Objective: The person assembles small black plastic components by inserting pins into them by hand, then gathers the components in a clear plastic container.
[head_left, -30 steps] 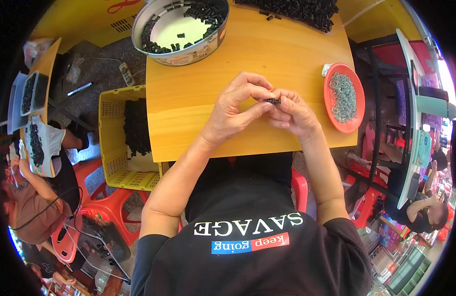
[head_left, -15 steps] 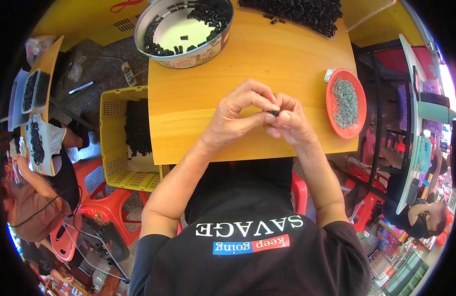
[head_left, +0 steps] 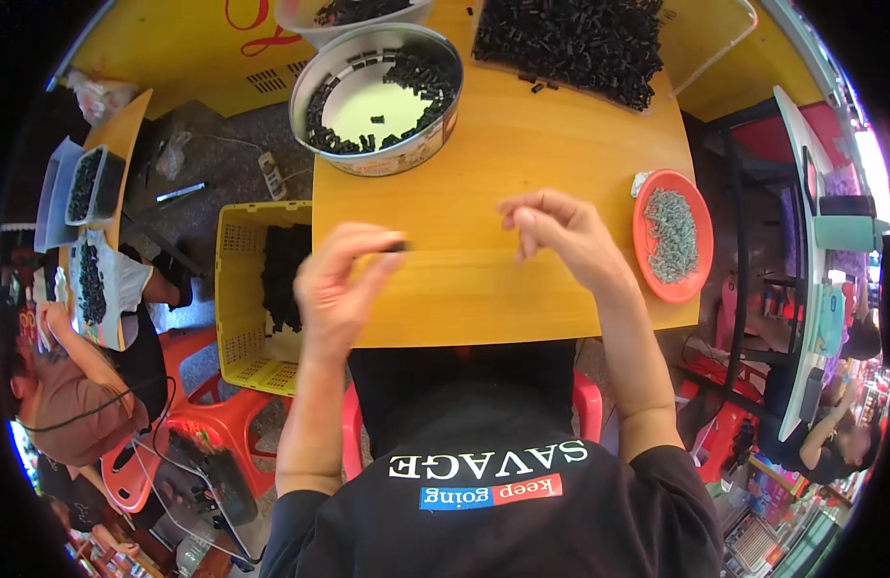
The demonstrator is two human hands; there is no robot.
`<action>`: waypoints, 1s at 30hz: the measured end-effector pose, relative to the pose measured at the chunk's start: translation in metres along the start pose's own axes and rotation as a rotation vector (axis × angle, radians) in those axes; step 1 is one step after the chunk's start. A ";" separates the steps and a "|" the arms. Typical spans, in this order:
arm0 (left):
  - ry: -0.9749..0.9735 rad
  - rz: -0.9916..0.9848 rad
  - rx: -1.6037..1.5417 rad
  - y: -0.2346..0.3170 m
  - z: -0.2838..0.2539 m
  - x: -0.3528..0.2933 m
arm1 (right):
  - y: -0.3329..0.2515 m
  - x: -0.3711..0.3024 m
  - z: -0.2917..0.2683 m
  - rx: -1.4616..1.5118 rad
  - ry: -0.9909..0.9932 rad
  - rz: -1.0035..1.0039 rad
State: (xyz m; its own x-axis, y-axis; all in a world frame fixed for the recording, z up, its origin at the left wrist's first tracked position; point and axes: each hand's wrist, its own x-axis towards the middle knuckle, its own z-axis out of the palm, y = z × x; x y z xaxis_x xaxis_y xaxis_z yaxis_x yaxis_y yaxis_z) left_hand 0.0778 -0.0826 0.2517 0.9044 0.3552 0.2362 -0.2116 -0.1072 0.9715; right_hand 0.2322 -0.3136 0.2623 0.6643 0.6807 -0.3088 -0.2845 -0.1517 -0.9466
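While it is pinched between thumb and fingertips of the left hand [head_left: 339,289], the small black part [head_left: 395,248] sits raised above the yellow bench [head_left: 484,289], out past the fingers where it can be seen; that grip is narrow and closed on the part alone. Apart from it to the right, the right hand [head_left: 565,231] hangs over the bench with fingers loosely curled and nothing visible in them, its grip slack and empty as far as I can tell. Ahead of the left hand stands a round metal tin [head_left: 378,154] with black pieces ringed along its wall, within easy reach. Beyond the right hand lies a heap of black parts [head_left: 570,43] at the far edge. An orange dish [head_left: 647,193] of small grey pieces rests at the right edge, near the right hand. Down on the left, beside the bench, a yellow crate [head_left: 238,289] holds more black parts.
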 end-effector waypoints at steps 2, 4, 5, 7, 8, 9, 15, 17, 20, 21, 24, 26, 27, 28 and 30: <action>0.177 -0.031 0.135 0.002 -0.032 -0.006 | 0.001 0.018 -0.013 -0.182 0.206 -0.127; 0.341 -0.079 0.273 -0.015 -0.074 -0.019 | 0.001 0.044 -0.031 -0.382 0.366 -0.220; 0.381 -0.077 0.381 -0.027 -0.095 -0.025 | -0.001 0.055 -0.038 -0.491 0.443 -0.264; 0.439 -0.076 0.617 -0.050 -0.132 -0.040 | -0.003 0.076 -0.052 -0.604 0.504 -0.340; 0.490 -0.119 0.702 -0.056 -0.142 -0.048 | -0.002 0.088 -0.060 -0.715 0.561 -0.412; 0.508 -0.157 0.689 -0.060 -0.154 -0.057 | -0.001 0.100 -0.068 -0.714 0.563 -0.416; 0.504 -0.152 0.527 -0.040 -0.123 -0.071 | -0.001 0.136 -0.090 -1.207 0.543 -0.530; 0.397 -0.034 0.543 -0.018 -0.091 -0.060 | -0.003 0.136 -0.091 -1.320 0.543 -0.448; 0.229 0.150 0.675 0.004 -0.054 -0.045 | -0.001 0.133 -0.086 -1.327 0.589 -0.473; 0.187 0.115 0.610 0.006 -0.042 -0.042 | -0.001 0.128 -0.084 -1.326 0.590 -0.470; 0.063 0.155 0.435 0.007 -0.005 -0.022 | -0.005 0.103 -0.063 -0.936 0.518 -0.463; -0.008 0.175 0.329 0.003 0.015 -0.008 | -0.013 0.077 -0.039 -0.313 0.317 -0.183; -0.016 0.173 0.326 0.001 0.026 -0.001 | -0.013 0.062 -0.030 -0.311 0.324 -0.179; -0.023 0.112 0.181 0.000 0.037 0.005 | -0.011 0.047 -0.021 -0.110 0.244 -0.237; -0.040 0.041 0.036 0.000 0.058 0.015 | -0.007 0.023 -0.007 0.098 0.173 -0.288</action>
State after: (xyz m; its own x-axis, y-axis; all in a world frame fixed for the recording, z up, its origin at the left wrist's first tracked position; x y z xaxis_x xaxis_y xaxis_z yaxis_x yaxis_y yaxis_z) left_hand 0.1127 -0.1315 0.2538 0.9096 0.3121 0.2744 -0.2365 -0.1542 0.9593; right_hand 0.2543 -0.3020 0.2607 0.8317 0.5531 -0.0493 -0.1276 0.1040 -0.9864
